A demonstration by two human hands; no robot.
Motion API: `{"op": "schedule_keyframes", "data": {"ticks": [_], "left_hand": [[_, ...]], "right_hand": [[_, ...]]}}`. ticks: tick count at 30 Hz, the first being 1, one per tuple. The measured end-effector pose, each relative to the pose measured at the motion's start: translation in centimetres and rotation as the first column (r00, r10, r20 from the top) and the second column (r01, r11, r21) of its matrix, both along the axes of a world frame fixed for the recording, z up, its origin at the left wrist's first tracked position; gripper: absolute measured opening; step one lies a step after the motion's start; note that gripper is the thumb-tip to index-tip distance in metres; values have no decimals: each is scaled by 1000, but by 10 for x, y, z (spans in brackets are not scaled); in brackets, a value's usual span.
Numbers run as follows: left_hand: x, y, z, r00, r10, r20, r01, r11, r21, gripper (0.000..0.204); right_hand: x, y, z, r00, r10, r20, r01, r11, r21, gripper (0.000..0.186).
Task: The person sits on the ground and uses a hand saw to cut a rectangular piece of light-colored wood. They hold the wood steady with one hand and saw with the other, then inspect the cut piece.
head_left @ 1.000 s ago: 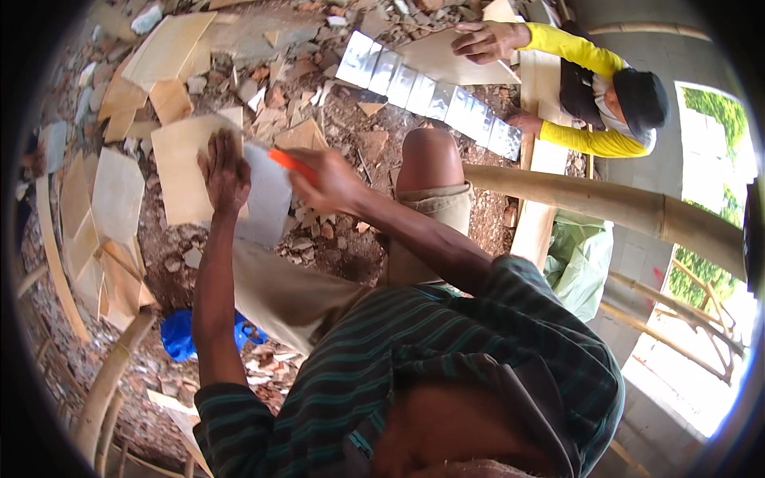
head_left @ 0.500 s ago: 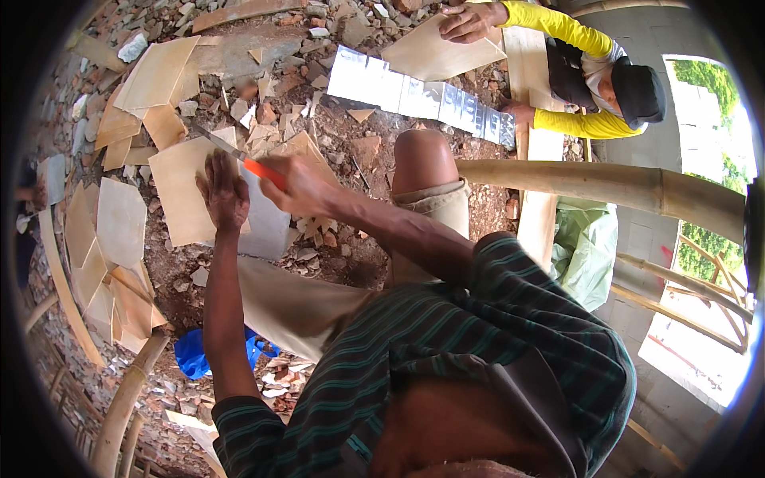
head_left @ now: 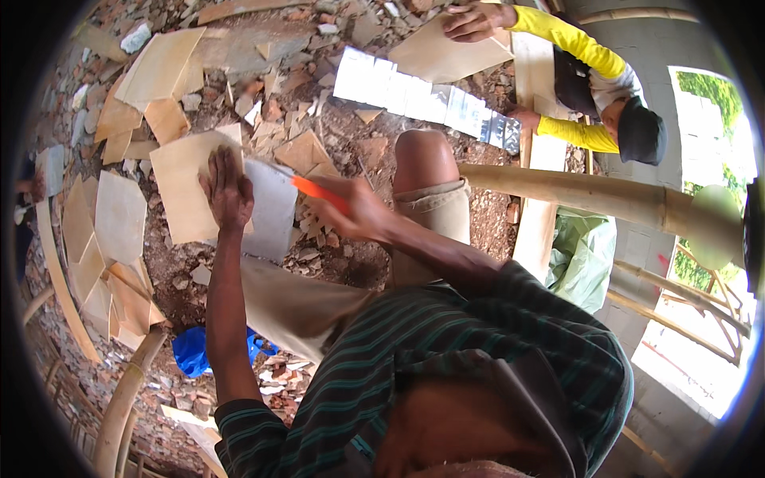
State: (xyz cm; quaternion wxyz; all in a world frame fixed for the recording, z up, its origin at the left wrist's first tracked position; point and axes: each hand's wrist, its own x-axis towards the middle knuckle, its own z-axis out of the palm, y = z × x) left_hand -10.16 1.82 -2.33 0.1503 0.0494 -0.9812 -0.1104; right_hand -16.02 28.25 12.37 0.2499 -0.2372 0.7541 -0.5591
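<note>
My left hand [head_left: 227, 187] lies flat with fingers stretched out on a thin tan board [head_left: 179, 171], which looks like plywood. Partly under that board is a grey sheet [head_left: 271, 211]. To its right, my right hand [head_left: 355, 209] is closed round the orange handle of a narrow-bladed tool [head_left: 319, 193]. The blade reaches left over the grey sheet toward the board's right edge, but it is blurred, so its exact kind cannot be made out. Small cut pieces of board [head_left: 307, 151] lie just beyond the blade.
Across from me, a person in yellow sleeves [head_left: 566, 40] rests a hand on another tan board [head_left: 446, 52]. A shiny silver strip [head_left: 414, 95] lies between us. A bamboo pole [head_left: 574, 187] crosses on the right. More boards [head_left: 119, 215] lie on rubble at left, near a blue bag [head_left: 191, 350].
My right hand has drawn the orange-handled tool to the right and slightly nearer me, off the tan board's far edge. My left hand stays flat on the board.
</note>
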Motion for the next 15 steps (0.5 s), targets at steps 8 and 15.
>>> {"op": "schedule_keyframes", "data": {"ticks": [8,15], "left_hand": [[-1,1,6,999,-11,-33,10,1000,-17,60],[-2,1,-4,999,10,-42,-11,1000,-4,61]], "right_hand": [[-27,-53,-1,967,8,-256,-3,1000,18,24],[4,6,-6,991,-31,131,23,998,59,31]]}}
